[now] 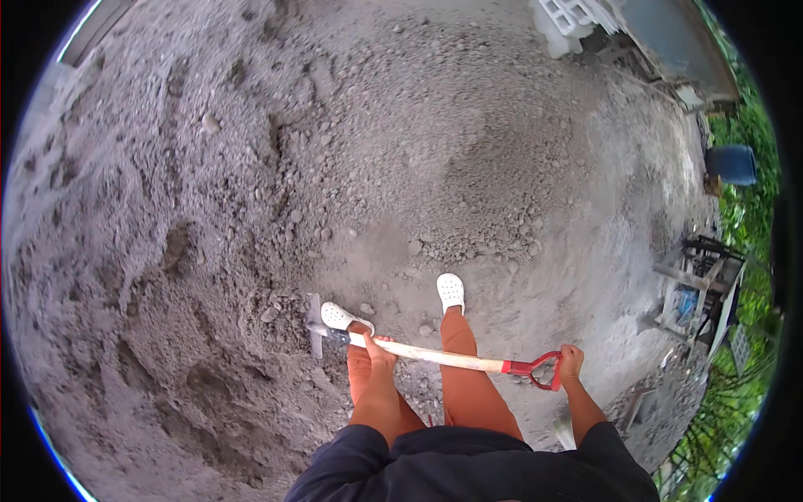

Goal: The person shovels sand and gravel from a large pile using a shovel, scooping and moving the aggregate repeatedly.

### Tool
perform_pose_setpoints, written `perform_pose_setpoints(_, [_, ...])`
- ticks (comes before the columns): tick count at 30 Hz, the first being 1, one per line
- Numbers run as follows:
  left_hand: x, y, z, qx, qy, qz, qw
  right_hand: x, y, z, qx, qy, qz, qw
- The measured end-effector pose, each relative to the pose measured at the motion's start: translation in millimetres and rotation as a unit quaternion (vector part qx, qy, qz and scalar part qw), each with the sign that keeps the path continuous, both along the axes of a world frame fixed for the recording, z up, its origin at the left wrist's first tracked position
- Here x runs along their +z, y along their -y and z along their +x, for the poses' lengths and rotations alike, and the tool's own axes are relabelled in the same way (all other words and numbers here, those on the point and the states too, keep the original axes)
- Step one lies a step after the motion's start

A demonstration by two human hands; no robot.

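Note:
A shovel (443, 356) with a pale wooden shaft and a red D-shaped handle lies across in front of my legs. My left hand (381, 350) is wrapped round the shaft low down, close to the dark socket above the blade. At the other end, my right hand (570, 361) grips the red handle. The metal blade (315, 325) points left and meets the edge of a grey gravel heap (184, 251); some loose gravel and stones lie at it, and part of the blade is hidden by them.
My white clogs (450, 291) stand on the dusty ground. Ahead is a low gravel mound (493, 151). To the right are a blue barrel (731, 165), a jumble of wooden frames (698, 289) and green plants (753, 226). White hollow blocks (570, 17) sit at the far right.

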State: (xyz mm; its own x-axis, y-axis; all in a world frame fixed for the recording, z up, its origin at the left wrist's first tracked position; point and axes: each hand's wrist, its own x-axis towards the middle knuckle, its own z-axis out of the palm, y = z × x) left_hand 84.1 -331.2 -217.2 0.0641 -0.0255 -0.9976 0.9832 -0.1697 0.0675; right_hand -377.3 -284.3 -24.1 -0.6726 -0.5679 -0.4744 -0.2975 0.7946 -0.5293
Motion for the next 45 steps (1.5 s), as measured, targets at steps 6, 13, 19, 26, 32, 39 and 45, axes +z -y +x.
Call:
perform_pose_setpoints(6, [25.7, 41.3, -97.0, -0.165, 0.047, -0.004, 0.985, 18.5, -78.7, -66.8, -0.259, 0.129, 0.019, 0.957])
perform_pose_setpoints(13, [78.8, 116.2, -228.4, -0.463, 0.195, -0.024, 0.864, 13.8, -224.9, -69.8, -0.287, 0.281, 0.206, 0.892])
perform_pose_setpoints(19, [130.6, 125.7, -248.2, -0.508, 0.304, -0.014, 0.806, 47.6, -249.0, -56.0, -0.053, 0.299, 0.201, 0.931])
perform_pose_setpoints(26, [115.0, 67.2, -137.9, -0.167, 0.026, -0.044, 0.985, 80.3, -126.5, -77.6, -0.327, 0.247, 0.123, 0.904])
perform_pose_setpoints(32, [87.7, -14.8, -20.0, -0.041, 0.088, -0.010, 0.995, 152.2, -2.4, 11.2, -0.139, 0.224, -0.002, 0.965])
perform_pose_setpoints(39, [87.1, -71.5, 37.4, 0.150, 0.026, -0.069, 0.986, 188.5, 55.8, 105.3, 0.220, 0.204, -0.048, 0.953])
perform_pose_setpoints(45, [33.8, -82.7, 19.6, 0.138, 0.036, -0.005, 0.990, 150.5, 80.2, 91.8, 0.139, 0.308, 0.074, 0.938])
